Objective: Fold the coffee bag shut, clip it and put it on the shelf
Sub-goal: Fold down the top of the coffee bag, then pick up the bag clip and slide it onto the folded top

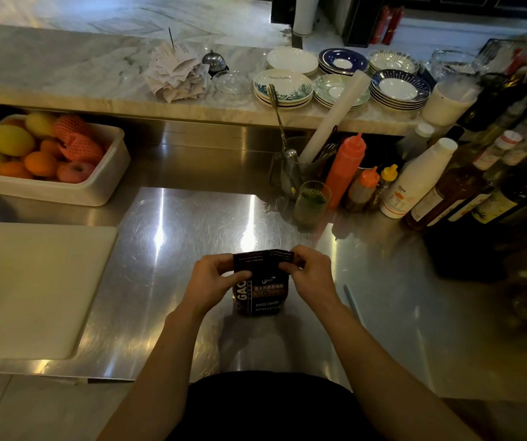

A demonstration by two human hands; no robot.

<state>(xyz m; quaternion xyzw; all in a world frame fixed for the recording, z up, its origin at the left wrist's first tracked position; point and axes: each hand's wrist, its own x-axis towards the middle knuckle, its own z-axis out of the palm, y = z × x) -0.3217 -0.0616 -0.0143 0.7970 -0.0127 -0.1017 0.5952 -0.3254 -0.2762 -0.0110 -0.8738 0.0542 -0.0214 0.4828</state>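
Observation:
A dark brown coffee bag with white lettering stands upright on the steel counter, close to the front edge. Its top is bent over toward me into a flap. My left hand pinches the flap's left end. My right hand pinches its right end. Both hands hold the fold down against the bag's front. A thin bluish stick-like item, perhaps the clip, lies on the counter just right of my right wrist. The raised marble ledge runs along the back.
A white cutting board lies at the left. A white tub of fruit sits at the back left. Squeeze bottles, syrup bottles and a glass crowd the right. Stacked plates and receipts are on the ledge.

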